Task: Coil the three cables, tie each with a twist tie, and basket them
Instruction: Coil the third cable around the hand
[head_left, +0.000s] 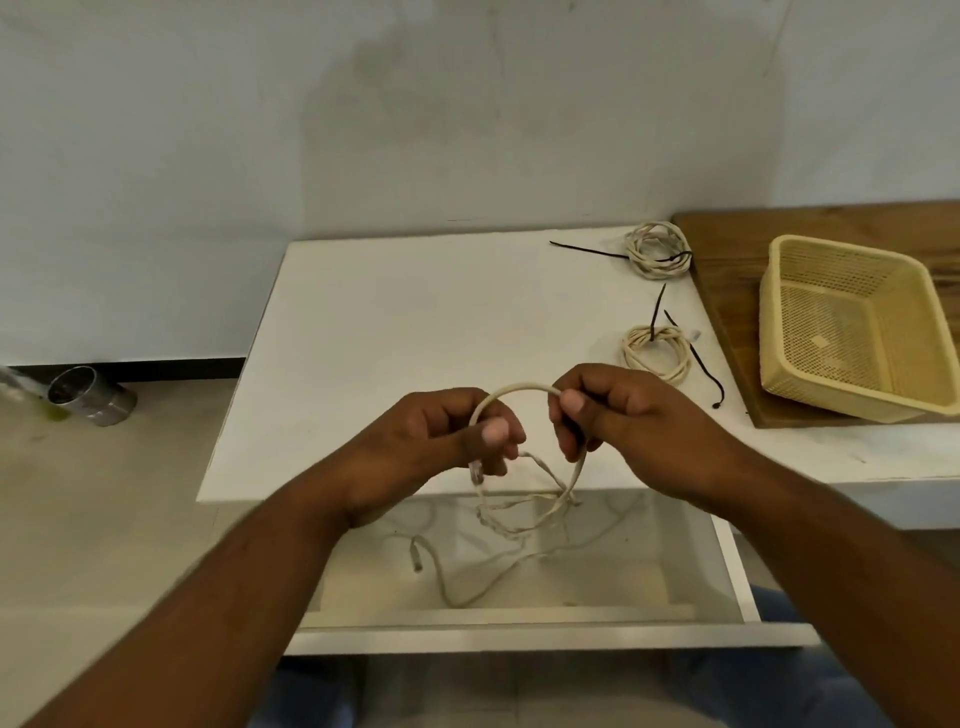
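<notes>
Both hands hold one cream cable (519, 388) above the white table's front edge. My left hand (441, 436) pinches it near its clear plug end, and my right hand (618, 410) grips it a short way along, so a small arch spans between them. The remainder hangs loose and tangled into the open drawer (727, 561) below. Two coiled cream cables lie on the table at the right: a far one (657, 250) and a near one (655, 352), each with a dark twist tie (587, 251) through it. The yellow mesh basket (852, 332) stands tilted and holds nothing.
The basket rests on a wooden board (727, 244) at the right of the white table (415, 322). A metal cylinder (91, 395) lies on the floor at the left by the wall. The drawer juts out toward me under the hands.
</notes>
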